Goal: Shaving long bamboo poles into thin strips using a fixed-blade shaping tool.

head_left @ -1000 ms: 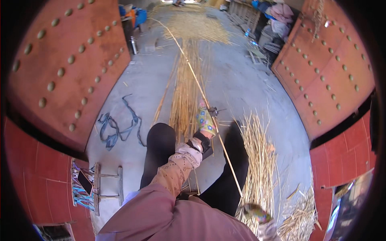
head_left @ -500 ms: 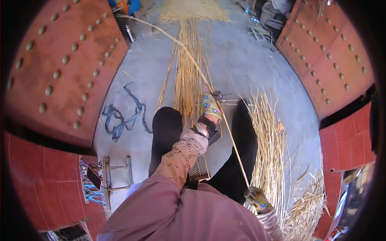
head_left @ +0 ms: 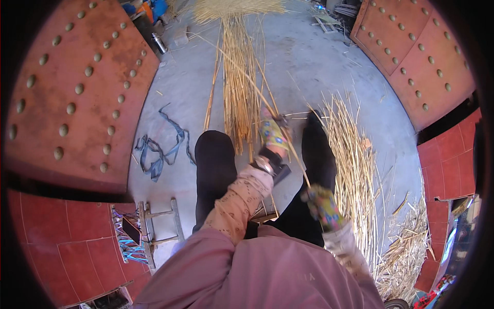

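Observation:
A long pale stalk (head_left: 237, 66) slants across the middle, its thin far end lying over a bundle of straw-coloured stalks (head_left: 237, 87). My left hand (head_left: 274, 133), in a flowered glove, closes around it between my knees. A small dark object (head_left: 281, 121), too blurred to name, sits at those fingers against the stalk. Closer to my body, my right hand (head_left: 324, 208), in a matching glove and smeared by motion, is at the stalk's near end. To its right, a second heap of stalks (head_left: 352, 170) lies along my leg.
Studded reddish door panels (head_left: 77, 92) flank me on the left and right (head_left: 417, 56). A dark blue strip (head_left: 154, 154) lies tangled on the grey floor. At lower left is a small wooden frame (head_left: 160, 226); a metal flask (head_left: 159, 44) is farther off. Broken straw (head_left: 401, 262) piles at lower right.
My right hand has moved forward, closer to my left hand. The stalk's far tip has shifted right, over the bundle. My left hand stays at nearly the same place between my knees.

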`<state>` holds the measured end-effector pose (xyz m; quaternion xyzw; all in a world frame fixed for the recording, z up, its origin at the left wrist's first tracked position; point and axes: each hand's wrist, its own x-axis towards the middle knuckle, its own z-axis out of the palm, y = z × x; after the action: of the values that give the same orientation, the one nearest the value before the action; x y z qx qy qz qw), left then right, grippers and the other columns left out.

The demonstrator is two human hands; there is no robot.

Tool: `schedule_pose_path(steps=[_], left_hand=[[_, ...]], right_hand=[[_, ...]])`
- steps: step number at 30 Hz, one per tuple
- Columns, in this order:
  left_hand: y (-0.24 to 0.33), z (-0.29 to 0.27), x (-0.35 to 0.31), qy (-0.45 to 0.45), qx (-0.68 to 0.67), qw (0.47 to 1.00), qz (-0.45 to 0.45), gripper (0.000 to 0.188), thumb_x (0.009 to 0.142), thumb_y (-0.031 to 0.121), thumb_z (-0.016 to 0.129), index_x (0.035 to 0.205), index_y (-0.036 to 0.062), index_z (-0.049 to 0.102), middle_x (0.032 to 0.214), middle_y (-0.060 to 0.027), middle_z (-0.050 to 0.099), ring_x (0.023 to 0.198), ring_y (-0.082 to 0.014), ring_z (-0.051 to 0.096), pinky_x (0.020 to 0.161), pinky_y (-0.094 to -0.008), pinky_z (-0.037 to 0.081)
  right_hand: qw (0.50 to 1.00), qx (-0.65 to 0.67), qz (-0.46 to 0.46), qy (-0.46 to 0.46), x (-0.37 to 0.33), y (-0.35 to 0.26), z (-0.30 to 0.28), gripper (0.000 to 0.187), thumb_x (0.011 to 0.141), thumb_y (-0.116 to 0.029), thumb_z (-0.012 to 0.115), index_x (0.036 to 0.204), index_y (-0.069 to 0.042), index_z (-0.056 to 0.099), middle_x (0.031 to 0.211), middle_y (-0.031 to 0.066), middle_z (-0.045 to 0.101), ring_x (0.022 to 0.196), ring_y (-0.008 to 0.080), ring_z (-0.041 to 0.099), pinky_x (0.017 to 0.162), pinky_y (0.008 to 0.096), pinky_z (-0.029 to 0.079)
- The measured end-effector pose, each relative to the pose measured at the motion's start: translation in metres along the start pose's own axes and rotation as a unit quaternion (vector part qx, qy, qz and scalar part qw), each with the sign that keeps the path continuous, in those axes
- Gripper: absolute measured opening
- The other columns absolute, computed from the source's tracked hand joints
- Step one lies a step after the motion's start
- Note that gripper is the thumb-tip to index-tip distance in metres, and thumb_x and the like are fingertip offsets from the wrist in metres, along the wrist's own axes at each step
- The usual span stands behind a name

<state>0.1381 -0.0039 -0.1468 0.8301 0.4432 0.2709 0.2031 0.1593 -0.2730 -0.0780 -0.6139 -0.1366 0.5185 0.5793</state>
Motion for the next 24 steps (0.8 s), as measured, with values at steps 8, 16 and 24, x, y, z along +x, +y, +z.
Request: schedule_pose_path(steps=[8,16,24], left_hand=[[0.036,0.022,-0.021,0.063,0.749,-0.478,0.455,0.042,0.083,0.056,0.052,0.077,0.014,0.05,0.059,-0.0021,0.051,0.043,-0.0185,0.051,0.038,-0.029,0.042],[0.08,0.001,-0.043,0.102,0.727,-0.505,0.453,0.047,0.082,0.061,0.048,0.073,0.0148,0.048,0.05,-0.0026,0.046,0.035,-0.0179,0.045,0.031,-0.0292,0.035],[0.045,-0.013,0.002,0.09,0.731,-0.564,0.374,0.048,0.082,0.061,0.049,0.072,0.0143,0.049,0.052,-0.0017,0.046,0.047,-0.0162,0.053,0.037,-0.0261,0.039]], right_hand=[[0.968,0.123,0.214,-0.042,-0.136,0.033,-0.056,0.015,0.083,-0.008,0.054,0.092,0.004,0.058,0.063,0.0022,0.049,0.042,0.0062,0.037,0.035,0.0211,0.027],[0.98,0.117,0.108,-0.118,0.002,-0.008,-0.009,0.024,0.093,-0.026,0.046,0.095,-0.003,0.053,0.06,-0.0022,0.042,0.041,0.0051,0.035,0.035,0.0225,0.03],[0.979,0.119,0.164,-0.025,-0.144,0.066,-0.054,0.021,0.092,-0.021,0.049,0.099,-0.002,0.053,0.07,0.0038,0.053,0.045,0.0069,0.045,0.037,0.0176,0.032]])
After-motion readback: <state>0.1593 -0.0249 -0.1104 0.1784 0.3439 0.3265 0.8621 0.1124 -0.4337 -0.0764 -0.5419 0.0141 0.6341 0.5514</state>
